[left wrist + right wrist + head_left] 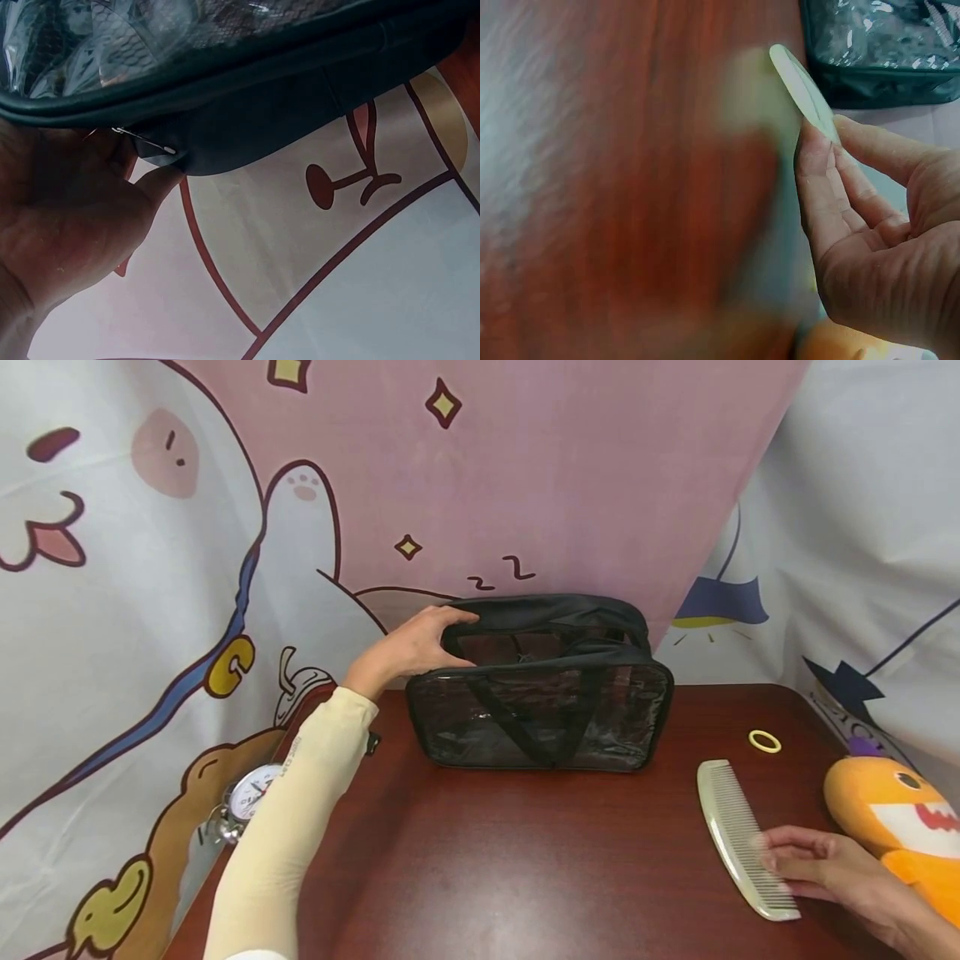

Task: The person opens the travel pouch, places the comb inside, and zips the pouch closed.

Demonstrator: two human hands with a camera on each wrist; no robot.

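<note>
Comb [738,842]: over right side of table [487,852], pinched between thumb and fingers of right hand [843,870] | left hand [415,648]: digits spread at mouth of bag [540,718] | advisable: hold mouth wide, feed comb end-first

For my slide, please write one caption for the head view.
Left hand holds an open bag; right hand pinches a pale comb.

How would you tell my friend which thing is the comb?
Start at the dark red table, then look right of the clear, black-trimmed bag. There the person's right hand pinches the pale green comb. Unlike the little yellow ring and orange toy nearby, it's long with fine teeth.
</note>
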